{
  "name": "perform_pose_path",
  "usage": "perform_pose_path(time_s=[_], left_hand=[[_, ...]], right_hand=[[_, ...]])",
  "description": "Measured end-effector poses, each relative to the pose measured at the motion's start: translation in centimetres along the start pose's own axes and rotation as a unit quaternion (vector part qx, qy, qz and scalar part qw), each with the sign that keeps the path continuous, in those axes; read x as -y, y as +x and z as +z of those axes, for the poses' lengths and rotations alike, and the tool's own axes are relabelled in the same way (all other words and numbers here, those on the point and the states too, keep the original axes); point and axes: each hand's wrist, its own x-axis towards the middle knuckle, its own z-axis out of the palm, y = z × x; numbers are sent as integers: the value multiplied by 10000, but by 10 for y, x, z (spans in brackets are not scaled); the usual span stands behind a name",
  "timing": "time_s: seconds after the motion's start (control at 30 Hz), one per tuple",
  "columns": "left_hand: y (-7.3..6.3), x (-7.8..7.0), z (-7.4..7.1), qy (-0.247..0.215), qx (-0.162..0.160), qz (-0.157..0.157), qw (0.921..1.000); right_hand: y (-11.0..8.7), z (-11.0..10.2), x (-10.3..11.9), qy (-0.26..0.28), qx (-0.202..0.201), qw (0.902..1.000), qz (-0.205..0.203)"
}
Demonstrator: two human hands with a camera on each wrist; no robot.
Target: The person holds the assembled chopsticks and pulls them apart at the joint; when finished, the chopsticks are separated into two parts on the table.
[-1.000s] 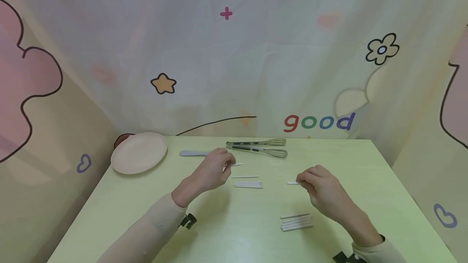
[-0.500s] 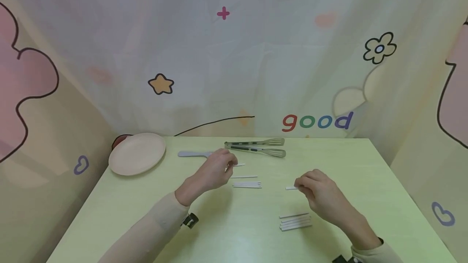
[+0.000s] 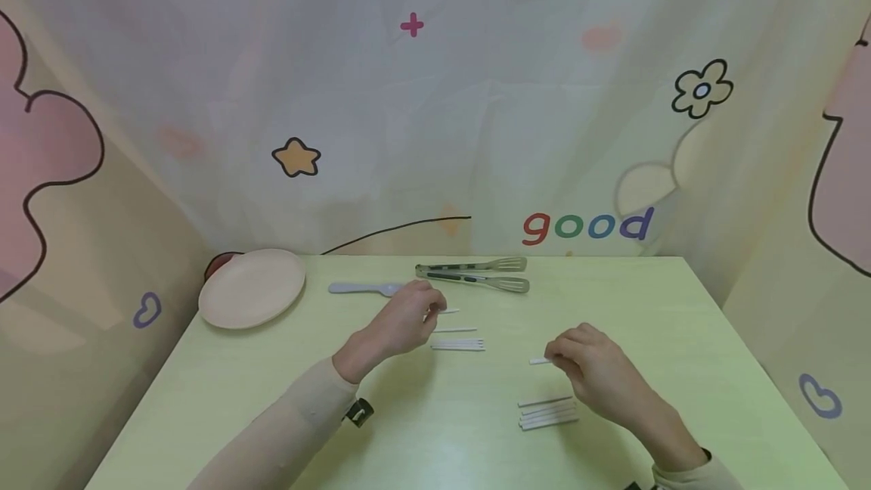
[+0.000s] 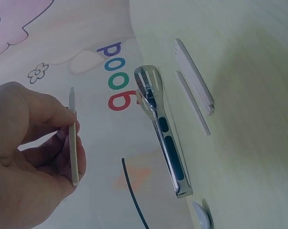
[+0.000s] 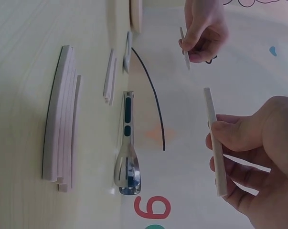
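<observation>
Between thumb and fingers, my left hand [image 3: 408, 317] pinches a thin white stick [image 4: 73, 148], raised above the table's back half. My right hand [image 3: 590, 363] pinches another white stick [image 5: 215, 143] by its middle, also off the table. Below the left hand lies a small row of white sticks [image 3: 458, 345], with a single stick [image 3: 456, 330] just behind it. A second set of white sticks [image 3: 548, 418] lies side by side nearer the front, below and left of the right hand.
Metal tongs [image 3: 476, 277] with dark grips lie along the table's back edge. To their left is a pale grey-blue utensil handle [image 3: 361, 288], its far end hidden by the left hand. A pale round plate [image 3: 252, 289] stands at the back left corner, before a printed curtain [image 3: 381, 112].
My right hand has come down and nearer with its stick, toward the front set. The left hand has shifted slightly to the right, still holding its stick. The lying sticks have stayed put.
</observation>
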Motion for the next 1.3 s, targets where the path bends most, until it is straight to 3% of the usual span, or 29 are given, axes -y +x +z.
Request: perform_pose_path(time_s=[1.3], left_hand=[[18,11,30,-126,617,-169,9979]], right_hand=[[-22,18,1,220,676,9973,158]])
